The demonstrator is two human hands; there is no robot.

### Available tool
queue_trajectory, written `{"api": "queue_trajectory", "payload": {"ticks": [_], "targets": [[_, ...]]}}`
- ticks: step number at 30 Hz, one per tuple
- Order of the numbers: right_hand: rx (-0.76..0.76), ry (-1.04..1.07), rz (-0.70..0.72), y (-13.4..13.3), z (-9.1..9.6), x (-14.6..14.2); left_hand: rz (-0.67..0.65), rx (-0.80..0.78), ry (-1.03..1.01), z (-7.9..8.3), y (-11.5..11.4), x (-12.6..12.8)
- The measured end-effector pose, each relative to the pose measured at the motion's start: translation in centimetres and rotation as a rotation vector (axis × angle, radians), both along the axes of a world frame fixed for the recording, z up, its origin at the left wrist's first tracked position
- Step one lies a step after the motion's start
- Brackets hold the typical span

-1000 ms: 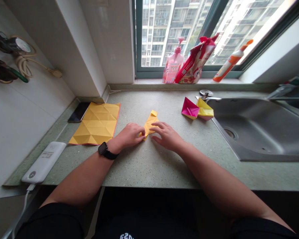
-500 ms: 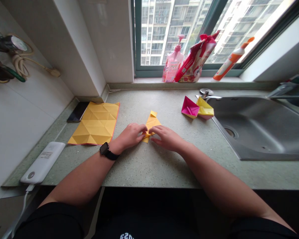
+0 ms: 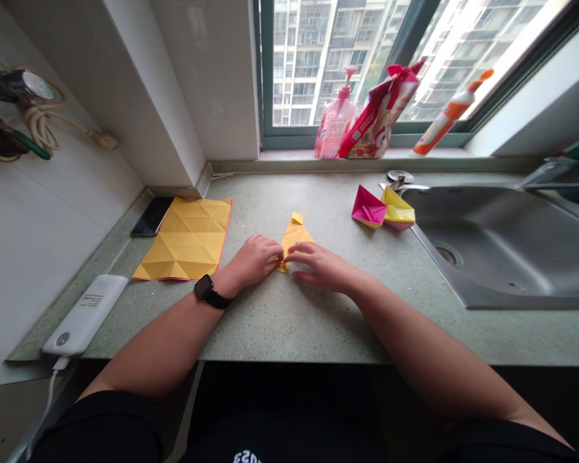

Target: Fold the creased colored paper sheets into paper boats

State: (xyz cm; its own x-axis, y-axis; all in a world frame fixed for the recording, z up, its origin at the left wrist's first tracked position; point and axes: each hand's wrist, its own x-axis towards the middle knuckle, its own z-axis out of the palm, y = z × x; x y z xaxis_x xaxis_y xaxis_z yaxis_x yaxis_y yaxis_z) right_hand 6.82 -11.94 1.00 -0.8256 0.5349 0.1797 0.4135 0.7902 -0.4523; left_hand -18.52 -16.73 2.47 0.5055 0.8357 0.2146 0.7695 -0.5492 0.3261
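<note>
A small piece of folded yellow paper point(image 3: 295, 235) lies on the counter between my two hands, with a squarish flap turned over at its far end. On its near left edge, my left hand point(image 3: 257, 258) has thumb and forefinger pinched on the paper; a black watch point(image 3: 204, 288) is on that wrist. My right hand point(image 3: 322, 266) reaches over the paper's near right side, fingertips at it and the thumb held apart below. The exact contact of the right fingertips is hard to make out, and the fingers partly hide the near end.
Left on the counter point(image 3: 270, 328) are a creased yellow sheet point(image 3: 186, 238), a dark phone point(image 3: 150, 217) and a cabled white power bank point(image 3: 85, 314). Pink point(image 3: 368, 209) and yellow point(image 3: 398, 210) folded paper shapes stand beside the sink point(image 3: 511, 299). A pump bottle point(image 3: 335, 127) stands on the sill.
The fingers of both hands have shifted slightly at the paper's near end, and the right fingertips have come closer to the left ones. Less of the near end shows now.
</note>
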Motion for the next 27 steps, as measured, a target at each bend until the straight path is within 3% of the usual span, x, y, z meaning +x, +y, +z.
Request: {"api": "queue_trajectory", "payload": {"ticks": [9, 27], "targets": [[0.023, -0.035, -0.053, 0.4, 0.0, -0.2, -0.093, -0.029, 0.073, 0.6, -0.1, -0.9], [0.013, -0.008, -0.07, 1.3, 0.1, -0.2, -0.083, -0.037, 0.148, 0.5, -0.5, -0.7]]}}
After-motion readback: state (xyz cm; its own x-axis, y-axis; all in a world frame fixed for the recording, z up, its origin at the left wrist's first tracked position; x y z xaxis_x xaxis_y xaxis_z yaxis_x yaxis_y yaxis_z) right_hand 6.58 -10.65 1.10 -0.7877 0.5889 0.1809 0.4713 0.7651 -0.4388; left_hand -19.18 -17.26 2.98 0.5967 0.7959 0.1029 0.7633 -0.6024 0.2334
